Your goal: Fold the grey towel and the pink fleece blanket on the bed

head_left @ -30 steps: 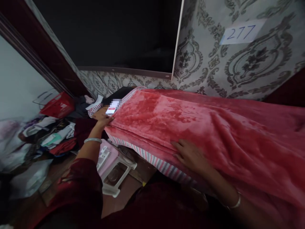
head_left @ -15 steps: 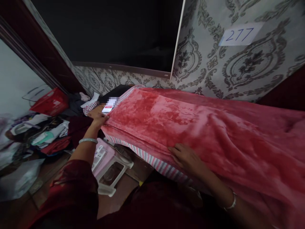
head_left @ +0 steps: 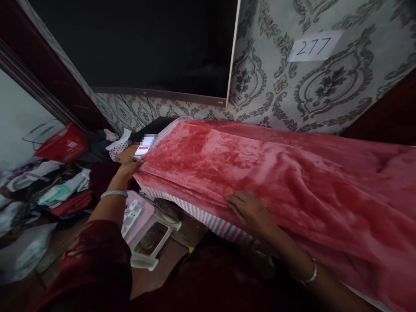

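Note:
A plush red blanket (head_left: 260,169) lies spread over a bed with a striped sheet (head_left: 208,221) showing along the near edge. My left hand (head_left: 128,164) grips the blanket's far left corner, fingers closed on the cloth. My right hand (head_left: 250,210) rests flat, palm down, on the blanket's near edge, fingers spread. A phone (head_left: 142,150) with a lit screen lies just beyond my left hand.
A pink and white stool (head_left: 146,229) stands on the floor below the bed edge. A heap of clothes (head_left: 61,190) and a red basket (head_left: 61,147) fill the left. A patterned wall with a paper label (head_left: 310,45) rises behind the bed.
The view has shifted slightly to the right. Both hands stay on the blanket in nearly the same places.

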The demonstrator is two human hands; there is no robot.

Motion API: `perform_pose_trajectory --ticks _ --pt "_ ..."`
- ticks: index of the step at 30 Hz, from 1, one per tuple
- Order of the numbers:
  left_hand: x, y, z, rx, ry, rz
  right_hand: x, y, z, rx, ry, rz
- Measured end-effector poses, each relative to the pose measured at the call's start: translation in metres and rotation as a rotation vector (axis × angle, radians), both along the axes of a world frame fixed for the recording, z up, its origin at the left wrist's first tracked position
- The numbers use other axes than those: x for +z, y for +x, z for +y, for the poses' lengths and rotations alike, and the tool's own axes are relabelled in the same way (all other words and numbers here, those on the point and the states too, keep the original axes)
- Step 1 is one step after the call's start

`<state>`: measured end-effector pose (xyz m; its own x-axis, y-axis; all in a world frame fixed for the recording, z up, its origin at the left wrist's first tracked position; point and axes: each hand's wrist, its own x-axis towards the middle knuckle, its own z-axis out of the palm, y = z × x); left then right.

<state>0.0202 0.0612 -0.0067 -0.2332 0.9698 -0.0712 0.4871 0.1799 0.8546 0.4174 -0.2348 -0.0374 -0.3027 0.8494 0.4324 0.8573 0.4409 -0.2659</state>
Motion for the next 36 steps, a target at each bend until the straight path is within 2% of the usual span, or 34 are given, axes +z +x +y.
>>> perform_pose_trajectory --ticks 6,10,13,15,19,22,25,28,36 --pt "-0.002 -0.001 0.004 -0.004 -0.014 -0.004 -0.01 -0.001 -0.005 0.017 -0.109 -0.003" --pt "-0.002 -0.002 0.003 -0.02 -0.011 0.063 0.0 0.003 -0.001 0.069 -0.197 -0.017" --pt "-0.001 -0.004 0.003 -0.053 -0.011 0.133 0.009 0.009 0.009 0.055 -0.131 -0.02" --pt "0.002 -0.005 0.004 -0.076 -0.003 0.197 0.008 0.01 0.017 0.023 -0.042 -0.048" --pt "0.006 -0.003 0.008 -0.12 0.006 0.349 -0.016 0.005 0.027 0.015 0.051 -0.156" --pt "0.006 0.0 0.008 -0.136 0.025 0.446 -0.036 0.0 0.027 0.004 0.022 -0.21" --pt "0.006 0.003 0.006 -0.159 0.038 0.521 -0.043 -0.001 0.025 -0.003 -0.006 -0.222" --pt "0.014 0.008 0.007 -0.192 0.026 0.588 -0.04 -0.001 0.024 -0.001 -0.006 -0.224" --pt "0.051 0.037 0.021 -0.264 0.041 0.664 -0.042 -0.003 0.023 -0.027 -0.034 -0.197"
